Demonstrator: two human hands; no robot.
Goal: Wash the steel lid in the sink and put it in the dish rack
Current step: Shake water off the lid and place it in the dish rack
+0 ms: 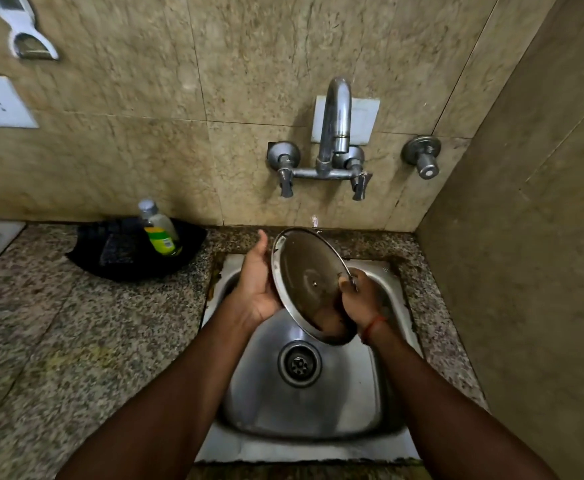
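We're holding the steel lid (304,271) up on edge over the sink (266,403), just below the tap (333,123), with its hollow underside tipped toward us. Our guess is that's so water runs off the low rim into the basin instead of onto the surface (58,341). Our right grip (361,299) is clamping on the lid's right rim, thumb on the inside face and fingers curling round behind, so that side is doing the carrying. Our left grip (257,285) is lying flat, fingers straight and apart from any clamp, palm pressing against the left rim, probably just steadying the tilt. Can't tell if the tap is actually running; there's a small glint under the spout and that's it. A soap bottle (158,230) is sitting in a black tray (110,258) off to the left, near enough to reach. No dish rack is showing that we can make out, so we're reckoning the racking isn't done yet.
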